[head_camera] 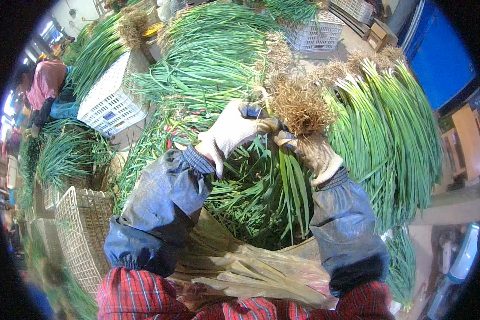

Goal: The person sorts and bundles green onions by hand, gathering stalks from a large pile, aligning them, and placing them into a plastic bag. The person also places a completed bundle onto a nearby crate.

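Both my hands wear white knitted gloves with dark, soiled fingers and meet near the middle of the view. My left hand has its thumb and fingers closed at the stalk of a green onion, beside a thick mass of brown roots. My right hand is closed around a small bunch of green onions, whose leaves hang down below it. The root mass partly hides the right fingers. Beneath both hands lies a heap of loose green leaves.
Long green onions are piled ahead, and more bundles lie at the right. White plastic crates stand left and at the back; another crate is at lower left. A person in pink is at far left. A plastic sheet covers my lap.
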Demonstrator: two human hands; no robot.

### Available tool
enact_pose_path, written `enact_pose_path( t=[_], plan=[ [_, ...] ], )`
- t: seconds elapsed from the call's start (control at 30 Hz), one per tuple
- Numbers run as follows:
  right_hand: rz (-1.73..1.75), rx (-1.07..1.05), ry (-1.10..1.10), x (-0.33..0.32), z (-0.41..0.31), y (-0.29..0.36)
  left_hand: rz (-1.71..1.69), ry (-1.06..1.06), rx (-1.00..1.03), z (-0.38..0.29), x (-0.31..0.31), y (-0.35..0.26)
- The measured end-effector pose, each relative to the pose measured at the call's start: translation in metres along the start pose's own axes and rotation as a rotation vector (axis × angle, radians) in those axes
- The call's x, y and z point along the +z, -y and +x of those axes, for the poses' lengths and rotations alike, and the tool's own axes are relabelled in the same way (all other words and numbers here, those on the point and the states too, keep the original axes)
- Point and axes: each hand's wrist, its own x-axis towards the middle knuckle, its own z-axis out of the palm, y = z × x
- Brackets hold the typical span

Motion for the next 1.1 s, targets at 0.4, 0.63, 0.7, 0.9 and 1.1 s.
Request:
enact_pose_path(
  t=[0.4,0.63,0.7,0.9,1.1],
  plan=[
    [-0.283,-0.1,0.014,0.0,0.0,0.01,0.624,-0.111,0.312,-0.004,-0.018,-0.009],
    [-0.036,-0.008,0.084,0.004,-0.016,0.018,0.832,-0.323,0.275,0.0,-0.049,-0.007],
    [0.174,0.045,0.055,0.008,-0.016,0.016,0.855,-0.343,0.29,0.002,-0.051,-0.006],
    [0.936,0.393,-0.034,0.013,-0.024,0.03,1.127,-0.733,-0.235,0.01,-0.151,0.031],
    [1.059,0.309,-0.117,0.003,-0.024,0.011,-0.021,-0.223,-0.059,0.014,-0.086,0.016]
  ],
)
